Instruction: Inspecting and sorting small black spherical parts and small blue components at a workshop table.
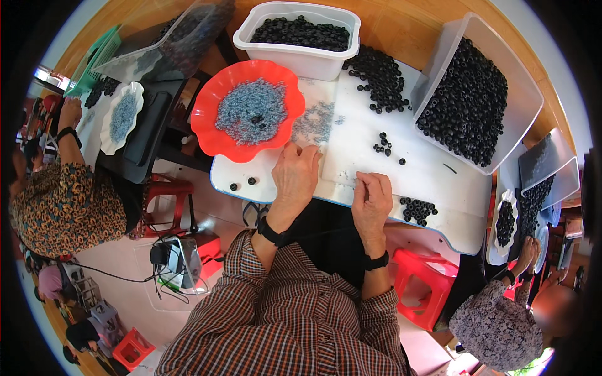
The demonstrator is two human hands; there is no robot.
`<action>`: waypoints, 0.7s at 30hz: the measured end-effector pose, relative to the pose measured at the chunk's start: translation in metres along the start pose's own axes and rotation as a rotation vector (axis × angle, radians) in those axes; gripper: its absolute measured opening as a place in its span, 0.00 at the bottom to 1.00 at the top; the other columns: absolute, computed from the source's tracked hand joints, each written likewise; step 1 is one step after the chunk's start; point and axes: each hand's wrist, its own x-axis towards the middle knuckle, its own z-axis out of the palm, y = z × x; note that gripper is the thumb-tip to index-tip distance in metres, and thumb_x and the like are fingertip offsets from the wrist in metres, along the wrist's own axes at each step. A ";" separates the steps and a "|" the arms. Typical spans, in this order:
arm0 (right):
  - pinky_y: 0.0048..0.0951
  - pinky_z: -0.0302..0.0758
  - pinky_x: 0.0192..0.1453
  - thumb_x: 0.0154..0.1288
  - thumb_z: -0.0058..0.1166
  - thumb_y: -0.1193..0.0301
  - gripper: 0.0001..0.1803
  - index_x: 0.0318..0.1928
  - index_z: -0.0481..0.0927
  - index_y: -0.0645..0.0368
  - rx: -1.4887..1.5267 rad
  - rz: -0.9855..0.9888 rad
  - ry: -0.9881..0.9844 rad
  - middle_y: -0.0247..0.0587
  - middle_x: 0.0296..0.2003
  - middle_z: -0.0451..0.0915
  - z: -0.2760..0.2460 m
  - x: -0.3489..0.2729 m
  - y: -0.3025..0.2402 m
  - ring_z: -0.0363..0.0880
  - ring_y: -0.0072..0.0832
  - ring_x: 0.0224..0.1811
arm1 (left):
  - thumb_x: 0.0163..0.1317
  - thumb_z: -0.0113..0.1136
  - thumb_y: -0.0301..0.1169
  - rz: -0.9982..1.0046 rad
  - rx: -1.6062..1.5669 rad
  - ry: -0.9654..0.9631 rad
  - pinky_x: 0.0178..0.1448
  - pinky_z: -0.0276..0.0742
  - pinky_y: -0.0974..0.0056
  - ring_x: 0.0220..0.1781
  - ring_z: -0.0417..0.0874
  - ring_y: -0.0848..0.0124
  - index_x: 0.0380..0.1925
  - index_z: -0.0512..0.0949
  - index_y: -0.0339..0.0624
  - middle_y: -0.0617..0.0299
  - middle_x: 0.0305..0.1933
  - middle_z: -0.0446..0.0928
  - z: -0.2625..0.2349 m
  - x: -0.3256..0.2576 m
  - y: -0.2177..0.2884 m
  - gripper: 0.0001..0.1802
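My left hand (pixel 295 177) is over the white tabletop beside the red scalloped dish (pixel 207 116), its fingers curled together near loose translucent pieces (pixel 316 119). What it pinches, if anything, is hidden. My right hand (pixel 372 199) is at the table's front edge, thumb and forefinger closed close to a few tiny clear bits. I cannot make out anything between them. Many small grey-blue pieces (pixel 251 103) fill the dish, with a couple of black ones on top. A group of small black ring-shaped parts (pixel 419 211) lies right of my right hand.
Behind the dish stands a white tub (pixel 298 56) of black parts. A tipped clear bin (pixel 483 28) at the right holds more, near a loose black pile (pixel 376 78). People work at tables on both sides. Red stools (pixel 421 282) stand below.
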 end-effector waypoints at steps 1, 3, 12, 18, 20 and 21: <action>0.34 0.75 0.39 0.55 0.59 0.83 0.08 0.37 0.82 0.61 -0.001 -0.003 0.003 0.43 0.34 0.78 0.001 0.000 0.001 0.78 0.39 0.35 | 0.57 0.65 0.30 -0.001 0.009 -0.001 0.34 0.76 0.55 0.33 0.80 0.57 0.37 0.83 0.46 0.56 0.32 0.73 0.000 0.000 0.000 0.07; 0.34 0.75 0.39 0.55 0.59 0.83 0.08 0.36 0.82 0.61 -0.001 -0.005 0.007 0.43 0.34 0.78 0.001 -0.001 0.001 0.78 0.39 0.35 | 0.57 0.65 0.30 0.000 0.017 -0.005 0.34 0.76 0.55 0.33 0.80 0.57 0.36 0.83 0.46 0.56 0.31 0.73 0.001 0.000 0.001 0.07; 0.34 0.75 0.39 0.54 0.59 0.84 0.09 0.37 0.82 0.61 -0.014 0.003 0.004 0.43 0.33 0.77 -0.001 -0.001 0.001 0.78 0.38 0.35 | 0.56 0.64 0.26 0.098 0.044 0.001 0.35 0.76 0.55 0.36 0.79 0.55 0.35 0.79 0.41 0.55 0.33 0.72 0.006 0.004 0.002 0.07; 0.34 0.75 0.39 0.54 0.59 0.84 0.10 0.37 0.82 0.61 0.037 0.026 -0.008 0.44 0.34 0.77 0.000 -0.001 0.003 0.78 0.39 0.35 | 0.54 0.62 0.24 0.141 0.054 0.019 0.35 0.76 0.54 0.36 0.78 0.53 0.34 0.74 0.38 0.52 0.34 0.69 0.013 0.002 -0.001 0.09; 0.34 0.76 0.40 0.54 0.59 0.84 0.10 0.37 0.82 0.61 0.039 0.017 -0.005 0.44 0.34 0.77 0.000 -0.001 0.002 0.78 0.39 0.36 | 0.54 0.61 0.24 0.156 0.069 0.012 0.35 0.76 0.54 0.36 0.78 0.53 0.34 0.74 0.38 0.52 0.35 0.69 0.010 0.002 -0.001 0.09; 0.34 0.76 0.40 0.54 0.59 0.84 0.10 0.37 0.82 0.61 0.042 0.018 -0.006 0.44 0.34 0.77 0.000 -0.001 0.003 0.78 0.39 0.36 | 0.55 0.61 0.24 0.176 0.090 -0.010 0.35 0.76 0.54 0.36 0.78 0.53 0.35 0.75 0.38 0.53 0.34 0.70 0.008 0.003 0.000 0.08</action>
